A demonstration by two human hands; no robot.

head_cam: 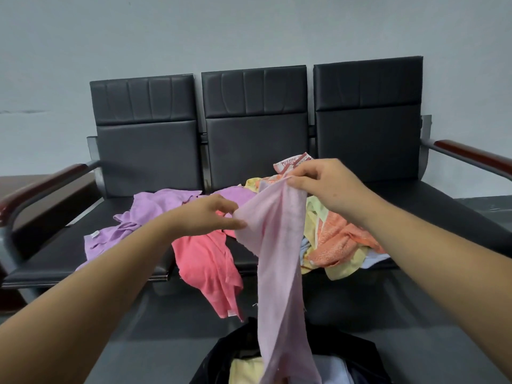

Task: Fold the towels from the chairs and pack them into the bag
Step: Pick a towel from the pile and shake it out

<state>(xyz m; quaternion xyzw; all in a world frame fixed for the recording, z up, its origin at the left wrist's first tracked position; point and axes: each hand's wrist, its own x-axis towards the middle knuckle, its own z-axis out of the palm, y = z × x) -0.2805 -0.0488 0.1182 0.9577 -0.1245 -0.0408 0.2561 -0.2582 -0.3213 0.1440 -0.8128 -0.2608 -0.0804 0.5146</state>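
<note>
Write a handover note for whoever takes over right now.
Right hand pinches the pink towel at its top. The towel hangs unfolded over the bag.
Left hand is at the towel's left edge; grip unclear.
Done: a yellow towel lies in the bag.
Left: fold and pack the pink towel, then the purple towel, coral towel, orange towel and the others crumpled on the chairs.
</note>
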